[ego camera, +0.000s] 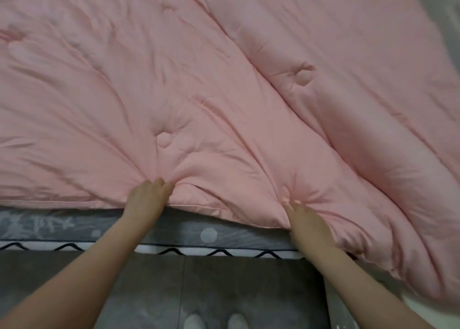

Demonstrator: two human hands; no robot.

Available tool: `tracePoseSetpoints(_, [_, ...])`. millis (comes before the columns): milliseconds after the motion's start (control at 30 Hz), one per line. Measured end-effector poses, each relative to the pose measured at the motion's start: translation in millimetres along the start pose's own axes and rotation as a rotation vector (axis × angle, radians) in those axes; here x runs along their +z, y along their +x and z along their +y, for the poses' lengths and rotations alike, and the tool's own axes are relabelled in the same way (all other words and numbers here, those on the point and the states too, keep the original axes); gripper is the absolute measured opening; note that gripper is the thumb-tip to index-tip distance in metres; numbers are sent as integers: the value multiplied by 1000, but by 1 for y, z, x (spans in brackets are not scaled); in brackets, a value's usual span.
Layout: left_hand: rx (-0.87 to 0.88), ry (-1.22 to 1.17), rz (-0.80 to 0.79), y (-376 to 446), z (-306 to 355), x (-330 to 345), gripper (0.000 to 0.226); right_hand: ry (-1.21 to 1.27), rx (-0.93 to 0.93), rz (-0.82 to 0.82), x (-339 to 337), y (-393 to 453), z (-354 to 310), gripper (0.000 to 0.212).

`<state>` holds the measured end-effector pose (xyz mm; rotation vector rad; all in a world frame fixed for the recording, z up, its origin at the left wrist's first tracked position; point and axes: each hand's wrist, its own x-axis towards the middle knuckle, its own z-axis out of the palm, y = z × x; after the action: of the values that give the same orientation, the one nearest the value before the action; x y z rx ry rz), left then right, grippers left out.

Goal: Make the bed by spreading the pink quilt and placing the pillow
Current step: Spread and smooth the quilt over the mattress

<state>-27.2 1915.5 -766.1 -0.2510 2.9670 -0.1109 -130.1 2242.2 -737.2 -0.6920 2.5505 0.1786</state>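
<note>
Along the mattress edge [174, 231], both hands [146, 199] [305, 220] grip the quilt hem [224, 208]

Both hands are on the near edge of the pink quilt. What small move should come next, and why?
Probably draw the near edge toward the person and to the left. The left hand and right hand grip the pink quilt at bunched spots, creases fan out from both, and the hem slants, leaving the grey mattress bare on the left.

- Grey sheet [74, 225] with pale dots and leaf print along near bed edge
- White band [199, 251] with black zigzag below it
- Dark grey tile floor [149, 291], faint seams
- Soft, even light
</note>
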Motion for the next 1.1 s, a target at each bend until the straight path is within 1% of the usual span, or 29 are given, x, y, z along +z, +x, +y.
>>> tracePoseSetpoints(33, [-5, -39, 8, -10, 0, 0, 28, 50, 5, -44, -2, -10, -3, 61])
tracePoseSetpoints(100, [-16, -126, 10, -46, -1, -2, 20, 155, -31, -146, -8, -36, -16, 61])
tracePoseSetpoints(167, [-28, -210, -10, -88, -8, -11, 26, 204, -81, -217, -12, -61, -29, 62])
tracePoseSetpoints(200, [-49, -214, -25, -105, -17, -21, 28, 206, -110, -246, -15, -69, -36, 61])
tracePoseSetpoints(267, [-110, -143, -60, -131, -44, -36, 32, 189, -194, -274, -19, -78, -52, 58])
tracePoseSetpoints(333, [-199, -82, -189, -146, -61, -56, 51, 139, -270, -320, -26, -80, -69, 54])
tracePoseSetpoints(367, [-203, -47, -278, -150, -66, -62, 51, 91, -303, -349, -28, -80, -76, 51])
tracePoseSetpoints(400, [-205, -22, -393, -151, -68, -68, 41, 35, -329, -390, -29, -78, -82, 49])
tracePoseSetpoints(433, [-205, -18, -458, -157, -66, -68, 28, -18, -341, -446, -30, -77, -85, 47])
tracePoseSetpoints(467, [-224, -34, -531, -164, -62, -66, 21, -52, -339, -495, -31, -76, -87, 45])
tracePoseSetpoints(500, [-267, -80, -603, -171, -55, -65, 20, -61, -326, -524, -32, -74, -86, 44])
tracePoseSetpoints(533, [-299, -144, -620, -179, -49, -62, 24, -54, -315, -523, -36, -73, -85, 41])
tracePoseSetpoints(567, [-333, -213, -587, -182, -45, -62, 30, -40, -308, -500, -40, -72, -83, 38])
tracePoseSetpoints(633, [-379, -307, -453, -173, -40, -71, 35, 20, -291, -423, -52, -68, -77, 36])
tracePoseSetpoints(700, [-402, -344, -300, -152, -44, -92, 42, 108, -274, -328, -73, -63, -74, 41])
tracePoseSetpoints(733, [-394, -327, -255, -138, -47, -108, 46, 142, -266, -285, -86, -59, -75, 43])
tracePoseSetpoints(833, [-379, -257, -153, -109, -61, -164, 53, 222, -264, -166, -131, -55, -87, 46])
tracePoseSetpoints(900, [-372, -237, -70, -107, -78, -206, 53, 237, -301, -80, -168, -59, -103, 46])
tracePoseSetpoints(967, [-352, -216, -3, -115, -96, -234, 53, 237, -336, -10, -200, -64, -118, 45])
tracePoseSetpoints(1000, [-365, -208, 18, -126, -111, -250, 53, 226, -365, 24, -220, -68, -129, 45])
tracePoseSetpoints(1100, [-475, -228, 61, -163, -153, -285, 53, 232, -422, 110, -267, -74, -159, 45])
